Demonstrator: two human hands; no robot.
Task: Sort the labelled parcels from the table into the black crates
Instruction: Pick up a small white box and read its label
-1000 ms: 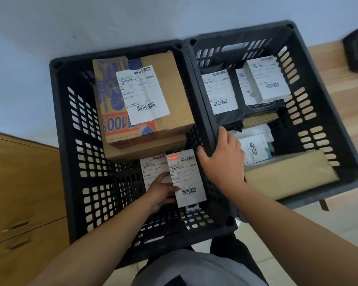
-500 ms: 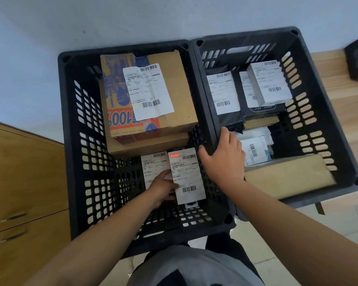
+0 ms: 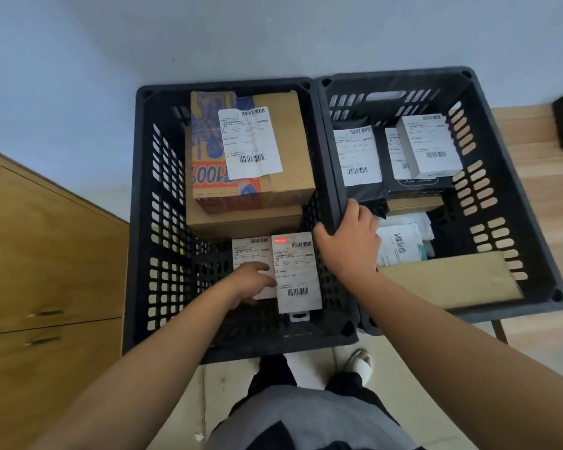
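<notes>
1. Two black crates stand side by side: the left crate (image 3: 143, 222) and the right crate (image 3: 514, 177), their inner walls touching.
2. Low in the left crate lie two flat white parcels, side by side. The right one, a labelled pack (image 3: 296, 271), has its long axis running away from the person, barcode at the near end and a hang tab sticking out toward the person. The left one, a white parcel (image 3: 251, 251), lies parallel and just beside it, partly covered by a hand.
3. The left hand (image 3: 252, 282) reaches down into the left crate, palm down on the white parcel, fingers (image 3: 267, 278) curled against the edge where the two parcels meet; whether it pinches one or only presses cannot be told.
4. The right hand (image 3: 350, 243) grips the shared rims between the crates, thumb on the left side, fingers wrapped over into the right crate, forearm coming from the lower right.
5. Behind the parcels in the left crate, a printed carton (image 3: 273, 177) sits stacked on a plain box (image 3: 244, 220), its label facing up.
6. The right crate holds a black bag (image 3: 358, 157), a white box (image 3: 428, 146) and a brown box (image 3: 446, 277).
</notes>
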